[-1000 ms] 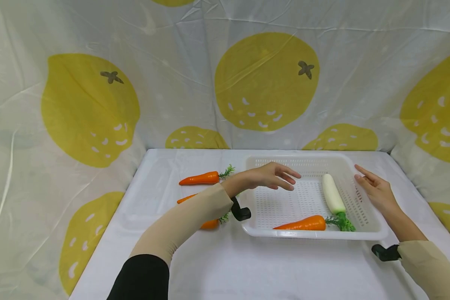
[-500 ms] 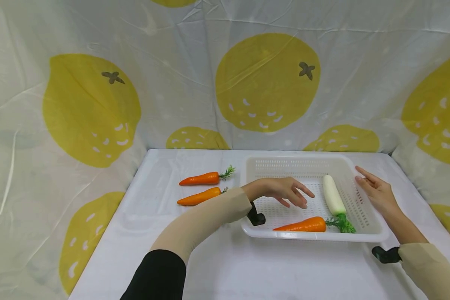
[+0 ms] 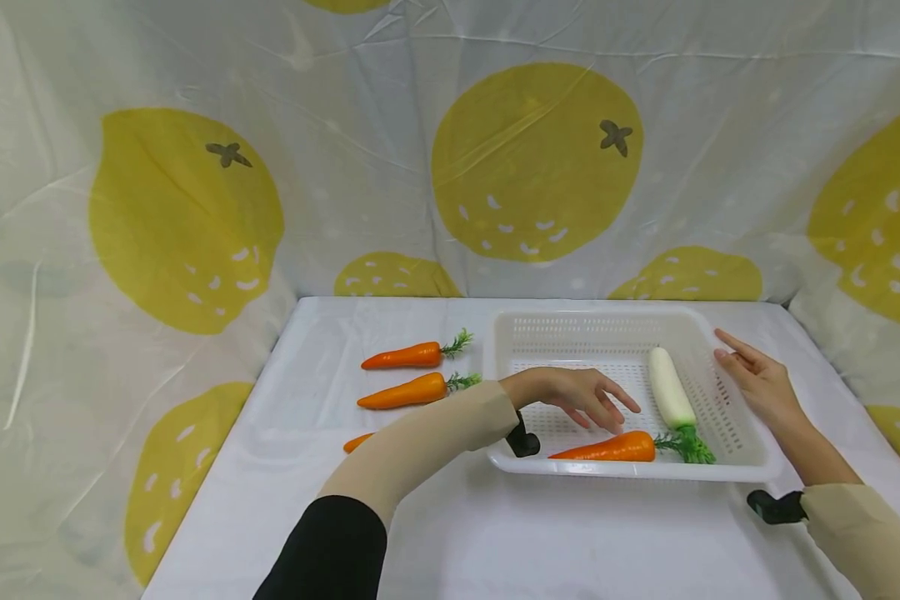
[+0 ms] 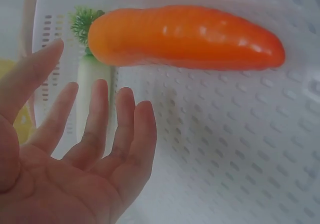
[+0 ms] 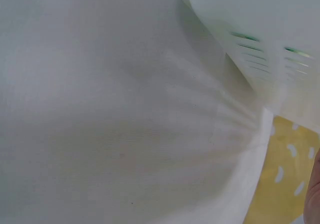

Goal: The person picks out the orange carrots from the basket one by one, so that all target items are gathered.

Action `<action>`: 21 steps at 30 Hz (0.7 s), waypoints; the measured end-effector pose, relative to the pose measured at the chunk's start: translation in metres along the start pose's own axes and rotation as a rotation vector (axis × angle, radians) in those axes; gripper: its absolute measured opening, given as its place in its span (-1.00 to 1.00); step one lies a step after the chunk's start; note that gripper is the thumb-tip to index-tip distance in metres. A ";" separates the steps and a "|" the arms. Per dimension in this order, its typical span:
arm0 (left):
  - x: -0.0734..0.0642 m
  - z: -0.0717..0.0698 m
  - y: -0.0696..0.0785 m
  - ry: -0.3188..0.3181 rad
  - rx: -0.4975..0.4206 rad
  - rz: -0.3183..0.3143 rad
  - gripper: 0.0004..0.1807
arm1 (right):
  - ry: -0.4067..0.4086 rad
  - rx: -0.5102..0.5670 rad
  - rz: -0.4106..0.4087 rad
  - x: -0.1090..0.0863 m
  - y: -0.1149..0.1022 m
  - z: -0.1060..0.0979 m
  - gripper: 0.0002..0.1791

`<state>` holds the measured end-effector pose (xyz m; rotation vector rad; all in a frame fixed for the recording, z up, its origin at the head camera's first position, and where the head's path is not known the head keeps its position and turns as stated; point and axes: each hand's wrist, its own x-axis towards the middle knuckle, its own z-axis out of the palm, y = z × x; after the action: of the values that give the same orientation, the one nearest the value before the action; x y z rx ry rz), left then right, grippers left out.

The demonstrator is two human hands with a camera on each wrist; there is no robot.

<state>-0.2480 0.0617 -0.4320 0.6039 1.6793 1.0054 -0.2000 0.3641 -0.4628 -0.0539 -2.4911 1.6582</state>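
In the head view my left hand (image 3: pixel 588 396) hovers inside the white perforated basket (image 3: pixel 630 471), its fingers loosely spread and holding nothing. Just below it lies an orange carrot (image 3: pixel 611 447) with a green top, along the basket's near side. The left wrist view has this carrot (image 4: pixel 185 37) apart from the fingertips (image 4: pixel 145 112). A white radish (image 3: pixel 669 387) with green leaves lies at the basket's right, its leaves meeting the carrot's top. My right hand (image 3: pixel 761 383) touches the basket's right rim, index finger extended; the right wrist view catches only a sliver of it.
Left of the basket lie two carrots (image 3: pixel 405 392) with green tops. A third carrot (image 3: pixel 356 443) is mostly hidden behind my left sleeve. A clear tray-like shape (image 3: pixel 270 425) shows faintly beneath them. A lemon-print cloth (image 3: pixel 536 167) hangs behind the white table.
My left hand has moved right and towards me, coming down over the carrot in the basket. The right hand stays at the rim, and the vegetables have not moved.
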 end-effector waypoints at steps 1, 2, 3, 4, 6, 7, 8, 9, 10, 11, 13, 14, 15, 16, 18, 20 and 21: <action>0.001 0.001 0.000 0.000 -0.003 -0.008 -0.45 | 0.000 0.005 0.002 0.000 0.000 0.000 -0.42; 0.001 0.001 -0.001 -0.005 -0.006 -0.012 -0.45 | 0.001 0.009 0.002 0.000 -0.001 0.000 -0.42; 0.002 0.001 -0.001 -0.008 -0.010 -0.018 -0.45 | 0.001 0.012 0.003 0.000 0.000 -0.001 -0.42; 0.002 0.001 -0.001 -0.011 -0.016 -0.024 -0.46 | 0.001 0.017 0.005 0.000 0.000 -0.001 -0.42; 0.002 0.001 -0.003 -0.017 -0.017 -0.031 -0.45 | 0.001 0.026 0.006 -0.001 -0.002 -0.001 -0.43; 0.002 0.000 -0.003 -0.018 -0.017 -0.032 -0.46 | 0.002 0.030 0.007 -0.001 -0.002 -0.001 -0.43; 0.002 0.000 -0.004 -0.023 -0.015 -0.026 -0.45 | 0.001 0.028 0.008 -0.001 -0.001 -0.001 -0.43; 0.002 0.000 -0.004 -0.024 -0.014 -0.024 -0.46 | 0.001 0.027 0.008 -0.001 -0.001 -0.001 -0.43; 0.002 0.000 -0.004 -0.027 -0.011 -0.018 -0.46 | 0.002 0.021 0.007 -0.001 -0.001 -0.001 -0.43; 0.003 0.000 -0.004 -0.030 -0.011 -0.015 -0.46 | 0.003 0.019 0.007 -0.001 -0.001 -0.001 -0.43; 0.005 0.001 -0.004 -0.039 -0.008 -0.011 -0.47 | 0.004 0.014 0.007 0.000 0.001 -0.002 -0.42; 0.006 0.002 -0.005 -0.046 -0.005 -0.009 -0.47 | 0.003 0.015 0.007 0.000 0.001 -0.002 -0.43; 0.007 0.002 -0.005 -0.056 0.000 -0.006 -0.47 | 0.005 0.017 0.007 0.000 0.001 -0.002 -0.43; 0.008 0.003 -0.006 -0.066 0.006 -0.004 -0.46 | 0.003 0.023 0.009 0.000 0.001 -0.002 -0.43; 0.010 0.004 -0.007 -0.082 0.014 -0.007 -0.46 | -0.002 0.036 0.009 -0.001 0.000 -0.002 -0.43; 0.011 0.005 -0.008 -0.093 0.022 -0.014 -0.45 | -0.006 0.039 0.008 -0.001 0.000 -0.001 -0.43; 0.011 0.005 -0.009 -0.097 0.024 -0.021 -0.44 | -0.007 0.039 0.009 -0.002 -0.001 -0.001 -0.43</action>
<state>-0.2463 0.0675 -0.4455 0.6398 1.6111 0.9283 -0.1982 0.3641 -0.4620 -0.0553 -2.4659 1.7124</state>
